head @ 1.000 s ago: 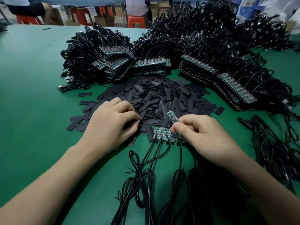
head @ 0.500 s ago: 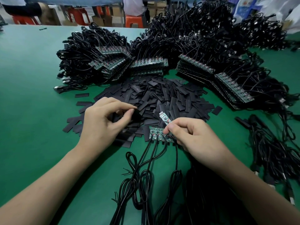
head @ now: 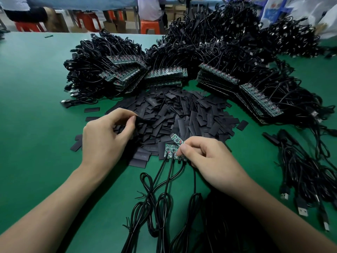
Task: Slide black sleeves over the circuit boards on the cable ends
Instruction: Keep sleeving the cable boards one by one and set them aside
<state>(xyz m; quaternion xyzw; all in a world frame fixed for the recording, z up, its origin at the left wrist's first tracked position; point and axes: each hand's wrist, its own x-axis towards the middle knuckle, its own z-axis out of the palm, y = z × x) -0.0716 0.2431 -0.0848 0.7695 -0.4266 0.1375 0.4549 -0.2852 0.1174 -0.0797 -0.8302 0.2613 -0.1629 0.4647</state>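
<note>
Left hand raised off sleeve pile since earlier frame, one black sleeve pinched, circuit board pinched by right hand, green mat showing at pile's 9 o'clock.

No legible text anywhere; faint markings on the black sleeves too blurred.

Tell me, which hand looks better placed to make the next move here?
Left, probably. The left hand pinches a loose black sleeve, free to travel; the right hand just steadies a circuit board, its far end bare.
</note>
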